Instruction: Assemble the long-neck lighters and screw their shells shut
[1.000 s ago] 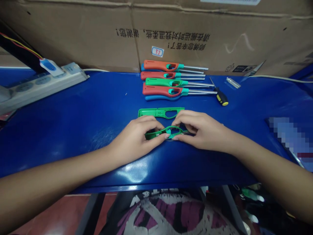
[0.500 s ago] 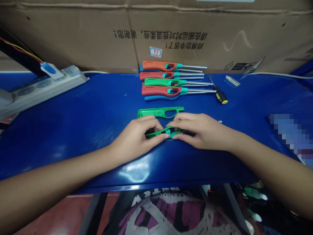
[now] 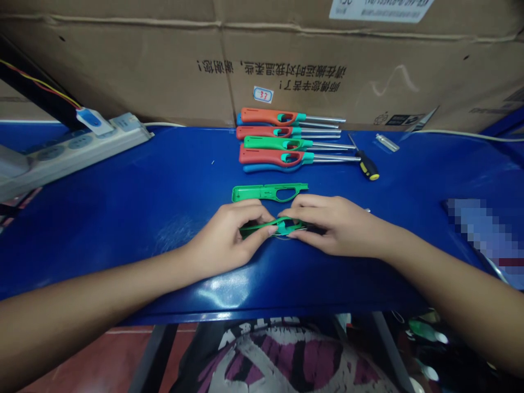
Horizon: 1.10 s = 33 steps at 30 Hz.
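Observation:
Both hands hold a green lighter shell (image 3: 266, 224) low over the blue table. My left hand (image 3: 241, 232) pinches its left part between thumb and fingers. Closed round the right end is my right hand (image 3: 327, 225), fingertips near a teal piece (image 3: 282, 226) inside the shell. Thin wire-like parts show below the shell, too small to make out. Just behind the hands lies another green shell half (image 3: 251, 192), hollow side up. Farther back, several assembled lighters (image 3: 266, 157) in red, green, orange and blue lie in a stack, metal tubes pointing right.
A black and yellow screwdriver (image 3: 369, 166) lies right of the lighters, with a small clear-wrapped item (image 3: 387, 143) beyond it. A power strip (image 3: 77, 150) is at the left. A cardboard box (image 3: 164, 71) stands along the back edge. A pixelated flat object (image 3: 483, 234) lies at the right.
The view has tilted slightly, so the scene sits a little lower. My left thumb and fingers have shifted slightly left along the shell; both hands still hold it.

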Available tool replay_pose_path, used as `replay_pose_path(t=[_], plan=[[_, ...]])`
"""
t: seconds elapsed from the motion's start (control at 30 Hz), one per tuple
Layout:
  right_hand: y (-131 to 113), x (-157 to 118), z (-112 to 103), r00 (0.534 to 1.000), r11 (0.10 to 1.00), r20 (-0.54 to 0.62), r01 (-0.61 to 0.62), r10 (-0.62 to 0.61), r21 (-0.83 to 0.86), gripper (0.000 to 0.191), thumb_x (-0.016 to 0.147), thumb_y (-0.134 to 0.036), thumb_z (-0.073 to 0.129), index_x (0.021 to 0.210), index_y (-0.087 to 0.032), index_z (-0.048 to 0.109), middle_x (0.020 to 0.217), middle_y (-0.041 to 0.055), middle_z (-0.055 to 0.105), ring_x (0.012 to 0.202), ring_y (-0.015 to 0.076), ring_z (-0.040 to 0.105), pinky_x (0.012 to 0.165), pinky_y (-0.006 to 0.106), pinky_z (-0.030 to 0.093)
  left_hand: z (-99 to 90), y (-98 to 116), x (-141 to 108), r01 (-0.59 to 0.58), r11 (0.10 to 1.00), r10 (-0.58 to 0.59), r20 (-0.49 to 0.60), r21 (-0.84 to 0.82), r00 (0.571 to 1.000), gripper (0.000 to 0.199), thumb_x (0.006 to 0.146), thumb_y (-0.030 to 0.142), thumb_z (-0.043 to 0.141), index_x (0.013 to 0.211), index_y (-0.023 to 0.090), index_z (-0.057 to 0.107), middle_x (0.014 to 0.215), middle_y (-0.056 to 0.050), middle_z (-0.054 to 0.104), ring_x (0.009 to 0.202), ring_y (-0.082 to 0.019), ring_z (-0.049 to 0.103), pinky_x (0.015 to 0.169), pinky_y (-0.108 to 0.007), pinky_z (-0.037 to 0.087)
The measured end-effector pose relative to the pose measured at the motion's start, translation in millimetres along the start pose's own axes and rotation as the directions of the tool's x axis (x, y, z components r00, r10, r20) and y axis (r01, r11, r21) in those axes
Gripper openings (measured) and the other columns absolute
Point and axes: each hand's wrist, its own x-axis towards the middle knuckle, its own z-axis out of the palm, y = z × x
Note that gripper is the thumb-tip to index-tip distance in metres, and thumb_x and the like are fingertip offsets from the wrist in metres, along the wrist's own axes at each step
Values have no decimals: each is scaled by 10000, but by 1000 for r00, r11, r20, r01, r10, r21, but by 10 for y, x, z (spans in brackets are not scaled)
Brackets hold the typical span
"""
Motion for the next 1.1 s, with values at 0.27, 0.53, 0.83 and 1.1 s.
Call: replay_pose_path(t=[0.27,0.53,0.83,1.1], plan=[[11,2,-28,999,999,19,-31,30,38,300,994,-300,611,1240,-145,684,1094,88,697,1007,202,672,868,323,535,-47,1,-1,-114,971,104,58,211,993,237,979,261,605,1170,158,702,1046,-59,720,992,-195,671,887,-315,526],[-17,-26,-175,988,987,-102,-100,113,130,344,970,-360,670,1255,-168,680,1055,45,645,616,70,508,626,250,485,-175,-28,12,-236,867,198,131,440,971,430,958,349,619,1329,133,635,1184,-128,696,1088,-282,647,928,-431,556],[325,-107,-350,896,920,-401,-307,192,-245,180,952,-307,610,1051,-226,737,1075,74,701,870,214,655,738,359,510,-236,-5,0,-251,840,168,210,480,963,349,983,332,552,1278,176,655,1204,-115,715,1085,-282,672,949,-447,549],[1154,-392,-761,418,597,-792,-797,444,-86,252,850,-215,552,993,-162,752,1055,128,715,894,250,646,932,402,512,-295,-29,-11,-268,868,188,221,419,957,336,986,271,559,1306,196,631,1203,-92,719,1118,-267,672,980,-425,543]])
